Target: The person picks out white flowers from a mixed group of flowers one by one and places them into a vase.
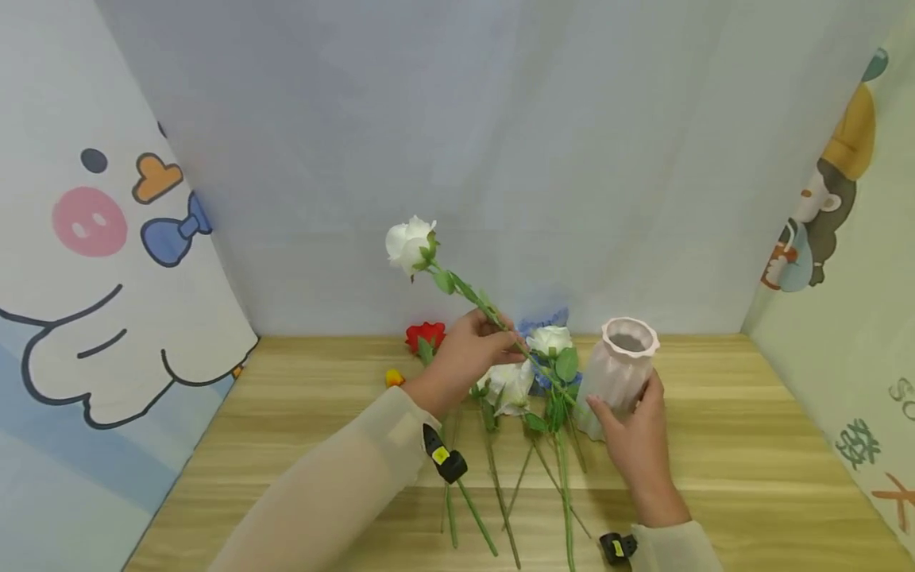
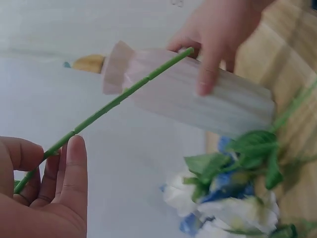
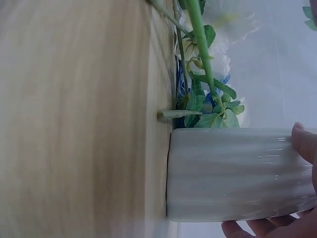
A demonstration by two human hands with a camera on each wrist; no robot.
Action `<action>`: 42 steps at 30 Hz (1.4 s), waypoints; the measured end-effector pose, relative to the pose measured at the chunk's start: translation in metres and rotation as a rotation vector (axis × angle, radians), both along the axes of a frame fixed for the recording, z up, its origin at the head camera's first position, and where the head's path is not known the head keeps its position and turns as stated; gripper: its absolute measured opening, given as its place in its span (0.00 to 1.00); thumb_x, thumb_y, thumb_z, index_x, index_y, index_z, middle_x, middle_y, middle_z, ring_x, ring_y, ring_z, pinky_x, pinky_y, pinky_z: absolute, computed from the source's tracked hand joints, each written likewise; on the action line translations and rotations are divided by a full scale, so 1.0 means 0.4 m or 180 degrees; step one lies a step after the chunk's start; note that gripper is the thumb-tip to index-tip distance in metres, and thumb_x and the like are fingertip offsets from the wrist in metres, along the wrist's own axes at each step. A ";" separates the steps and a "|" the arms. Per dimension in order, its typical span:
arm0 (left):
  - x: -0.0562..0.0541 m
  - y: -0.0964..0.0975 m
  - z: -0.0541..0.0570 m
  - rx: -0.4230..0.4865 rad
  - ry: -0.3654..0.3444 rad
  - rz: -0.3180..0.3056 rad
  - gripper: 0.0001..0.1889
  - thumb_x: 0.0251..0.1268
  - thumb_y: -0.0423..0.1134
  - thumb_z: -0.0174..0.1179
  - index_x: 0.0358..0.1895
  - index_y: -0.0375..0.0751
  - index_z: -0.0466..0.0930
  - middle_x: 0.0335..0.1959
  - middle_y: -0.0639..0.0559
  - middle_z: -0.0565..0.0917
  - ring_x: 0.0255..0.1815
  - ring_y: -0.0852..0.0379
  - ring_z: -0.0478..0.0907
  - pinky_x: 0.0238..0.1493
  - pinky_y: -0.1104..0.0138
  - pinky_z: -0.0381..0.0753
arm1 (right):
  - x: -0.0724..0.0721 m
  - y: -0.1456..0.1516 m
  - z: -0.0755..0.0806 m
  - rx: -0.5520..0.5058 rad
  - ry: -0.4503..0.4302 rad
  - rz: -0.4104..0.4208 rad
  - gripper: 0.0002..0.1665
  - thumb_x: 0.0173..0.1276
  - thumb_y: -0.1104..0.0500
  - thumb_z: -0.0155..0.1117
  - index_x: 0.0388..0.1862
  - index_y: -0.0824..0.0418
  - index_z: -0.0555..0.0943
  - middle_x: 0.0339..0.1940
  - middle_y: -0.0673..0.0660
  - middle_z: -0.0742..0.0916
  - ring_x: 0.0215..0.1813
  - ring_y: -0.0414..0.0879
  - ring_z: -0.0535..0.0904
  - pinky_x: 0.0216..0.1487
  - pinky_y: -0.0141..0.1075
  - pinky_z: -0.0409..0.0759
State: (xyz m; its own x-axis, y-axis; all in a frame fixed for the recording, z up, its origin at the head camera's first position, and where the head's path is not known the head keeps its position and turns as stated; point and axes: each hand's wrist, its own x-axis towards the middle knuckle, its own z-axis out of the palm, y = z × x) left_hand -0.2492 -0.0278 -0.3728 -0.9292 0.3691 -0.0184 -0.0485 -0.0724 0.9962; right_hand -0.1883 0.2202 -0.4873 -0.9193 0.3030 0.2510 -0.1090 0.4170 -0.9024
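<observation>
My left hand (image 1: 468,349) pinches the green stem (image 2: 106,107) of a white rose (image 1: 411,245) between thumb and fingers. The bloom points up and to the left, and the stem's lower end slants down toward the vase. A pale pink vase (image 1: 616,381) with a scalloped rim stands on the table. My right hand (image 1: 639,445) grips it, thumb on the near side and fingers round the right. In the right wrist view the vase's base (image 3: 198,176) rests on the wood. The stem's cut end is outside the vase's mouth in the head view.
Several artificial flowers lie left of the vase: a red one (image 1: 425,335), a small orange-yellow one (image 1: 395,378), white blooms (image 1: 509,388) and blue ones (image 1: 543,322). Their stems (image 1: 493,485) point toward the near edge of the wooden table (image 1: 286,445). A grey-white backdrop (image 1: 457,143) rises behind.
</observation>
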 end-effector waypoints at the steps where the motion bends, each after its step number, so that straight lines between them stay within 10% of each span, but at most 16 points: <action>1: -0.001 0.008 0.007 0.0078 0.0035 0.0003 0.09 0.78 0.34 0.59 0.53 0.34 0.74 0.49 0.39 0.82 0.50 0.44 0.86 0.55 0.57 0.84 | 0.000 0.003 -0.001 0.0005 -0.0003 -0.0016 0.57 0.70 0.58 0.74 0.84 0.63 0.45 0.74 0.72 0.65 0.72 0.70 0.64 0.69 0.68 0.65; 9: -0.006 0.040 0.060 0.0715 0.0290 0.0119 0.07 0.77 0.32 0.60 0.50 0.35 0.74 0.47 0.38 0.82 0.52 0.43 0.84 0.59 0.55 0.82 | 0.003 0.001 -0.004 0.0045 0.0018 -0.0005 0.57 0.70 0.57 0.73 0.84 0.63 0.45 0.73 0.72 0.66 0.72 0.70 0.65 0.69 0.67 0.66; 29: -0.038 0.101 0.124 0.0717 0.0501 0.0464 0.07 0.79 0.28 0.55 0.53 0.32 0.71 0.47 0.38 0.81 0.51 0.45 0.85 0.53 0.61 0.85 | 0.001 0.002 -0.002 0.0049 -0.0038 0.0049 0.58 0.71 0.55 0.72 0.85 0.61 0.43 0.75 0.72 0.64 0.73 0.70 0.64 0.68 0.68 0.65; 42: -0.043 0.135 0.106 0.0614 0.0473 0.0543 0.09 0.76 0.26 0.57 0.54 0.28 0.73 0.44 0.39 0.82 0.46 0.46 0.86 0.53 0.56 0.85 | 0.000 0.003 -0.002 0.0019 -0.0052 0.0045 0.58 0.71 0.56 0.72 0.85 0.60 0.43 0.75 0.72 0.63 0.73 0.70 0.63 0.69 0.68 0.65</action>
State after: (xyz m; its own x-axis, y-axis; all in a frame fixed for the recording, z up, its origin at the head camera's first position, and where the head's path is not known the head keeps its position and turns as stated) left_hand -0.2665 0.0263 -0.3303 -0.9654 0.1909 0.1777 0.1259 -0.2558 0.9585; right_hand -0.1884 0.2214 -0.4882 -0.9275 0.2885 0.2378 -0.1002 0.4210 -0.9015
